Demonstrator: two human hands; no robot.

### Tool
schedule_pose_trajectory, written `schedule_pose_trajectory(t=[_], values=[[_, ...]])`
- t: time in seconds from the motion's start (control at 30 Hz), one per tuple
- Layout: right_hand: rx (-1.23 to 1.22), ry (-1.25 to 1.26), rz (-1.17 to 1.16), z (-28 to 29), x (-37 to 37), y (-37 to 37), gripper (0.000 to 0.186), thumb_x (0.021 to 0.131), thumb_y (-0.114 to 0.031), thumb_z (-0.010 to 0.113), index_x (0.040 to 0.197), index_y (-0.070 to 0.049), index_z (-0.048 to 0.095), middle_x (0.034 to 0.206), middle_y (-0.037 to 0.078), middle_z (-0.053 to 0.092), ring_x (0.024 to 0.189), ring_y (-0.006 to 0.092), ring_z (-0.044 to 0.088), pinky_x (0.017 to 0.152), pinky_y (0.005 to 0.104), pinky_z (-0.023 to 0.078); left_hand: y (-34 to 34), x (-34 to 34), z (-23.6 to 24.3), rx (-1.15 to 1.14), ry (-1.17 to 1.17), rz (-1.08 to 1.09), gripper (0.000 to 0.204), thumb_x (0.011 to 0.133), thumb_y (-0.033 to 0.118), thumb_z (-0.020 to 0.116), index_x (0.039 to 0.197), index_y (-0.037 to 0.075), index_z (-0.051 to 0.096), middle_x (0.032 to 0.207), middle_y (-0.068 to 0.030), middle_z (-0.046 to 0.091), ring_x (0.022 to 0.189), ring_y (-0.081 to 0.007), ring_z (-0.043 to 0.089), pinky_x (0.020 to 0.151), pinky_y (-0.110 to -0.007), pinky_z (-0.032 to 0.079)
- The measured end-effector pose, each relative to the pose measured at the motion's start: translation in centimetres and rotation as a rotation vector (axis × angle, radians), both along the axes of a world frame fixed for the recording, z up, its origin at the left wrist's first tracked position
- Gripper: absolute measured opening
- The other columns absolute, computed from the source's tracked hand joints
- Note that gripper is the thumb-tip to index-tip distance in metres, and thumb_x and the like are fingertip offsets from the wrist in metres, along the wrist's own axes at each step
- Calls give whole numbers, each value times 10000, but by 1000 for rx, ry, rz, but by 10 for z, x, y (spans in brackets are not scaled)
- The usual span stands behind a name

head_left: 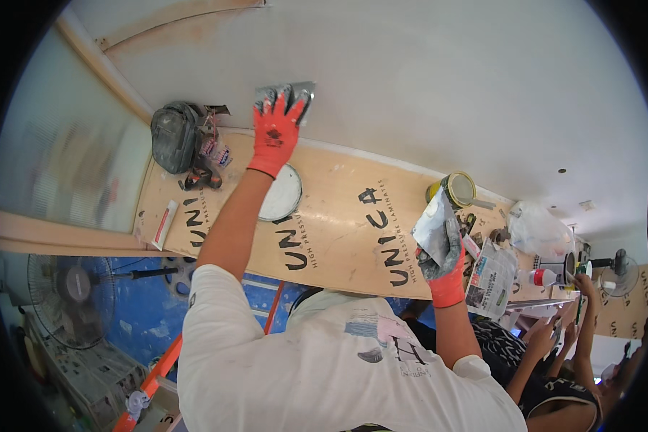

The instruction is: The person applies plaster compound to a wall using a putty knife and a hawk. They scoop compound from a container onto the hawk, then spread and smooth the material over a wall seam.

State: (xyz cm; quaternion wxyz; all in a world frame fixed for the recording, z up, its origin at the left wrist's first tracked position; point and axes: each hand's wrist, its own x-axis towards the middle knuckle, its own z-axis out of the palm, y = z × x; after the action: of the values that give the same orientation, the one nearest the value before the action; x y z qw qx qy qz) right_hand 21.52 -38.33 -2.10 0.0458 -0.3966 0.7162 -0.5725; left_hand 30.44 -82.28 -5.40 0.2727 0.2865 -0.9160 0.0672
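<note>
My left hand (274, 137), in a red work glove with grey-coated fingers, presses a flat metal scraper blade (307, 91) against the pale wall (381, 86). Its fingers are laid over the blade. In my right hand (445, 273), gloved the same way, is another flat metal scraper (432, 225), held above the covered worktop (345, 216) with its broad face showing. Whitish smears mark the gloves. Partly behind my left forearm sits a round tub of white paste (284, 194).
A dark backpack (173, 137) and a white tube (165, 225) lie at left. Near my right hand are a yellow can (459, 189), newspaper (491, 277), plastic bag (536, 227) and bottle (543, 276). A fan (72, 295) stands lower left; a co-worker (561, 396) is at right.
</note>
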Motion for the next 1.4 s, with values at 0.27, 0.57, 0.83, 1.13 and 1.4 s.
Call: schedule_pose_trajectory(t=[0.27,0.57,0.83,1.13,1.4], values=[[-440,-1141,65,39,1,-38,490,967,-285,610,1375,-60,455,1285,84,581,1098,216,612,864,340,522,63,-5,-73,860,336,-152,449,974,191,530,1420,205,488,1401,-134,513,1294,-372,479,1078,-500,359],[358,745,428,123,28,-62,619,684,-52,718,1284,-92,573,1309,215,523,1160,426,521,991,495,442,218,54,28,2735,1099,-684,461,957,261,590,1361,57,506,1291,-117,602,1168,-244,604,1017,-370,505],[719,931,416,139,23,-48,530,766,-165,715,1282,-185,596,1281,190,549,1130,370,544,960,455,454,220,75,62,2578,1021,-526,407,1008,260,521,1363,63,492,1288,-101,592,1107,-210,632,935,-371,552],[663,232,272,-19,-41,36,470,932,-98,532,1399,-69,479,1070,216,592,1000,386,571,852,454,471,83,53,174,732,1115,-393,367,996,286,576,1056,-71,631,858,-127,666,799,-153,563,759,-326,473],[553,197,226,-168,-47,95,643,877,77,426,1503,-35,329,1304,281,495,1217,415,504,1040,422,413,17,28,242,317,701,51,394,969,328,534,1137,-16,626,870,-210,677,805,-366,640,761,-406,499]])
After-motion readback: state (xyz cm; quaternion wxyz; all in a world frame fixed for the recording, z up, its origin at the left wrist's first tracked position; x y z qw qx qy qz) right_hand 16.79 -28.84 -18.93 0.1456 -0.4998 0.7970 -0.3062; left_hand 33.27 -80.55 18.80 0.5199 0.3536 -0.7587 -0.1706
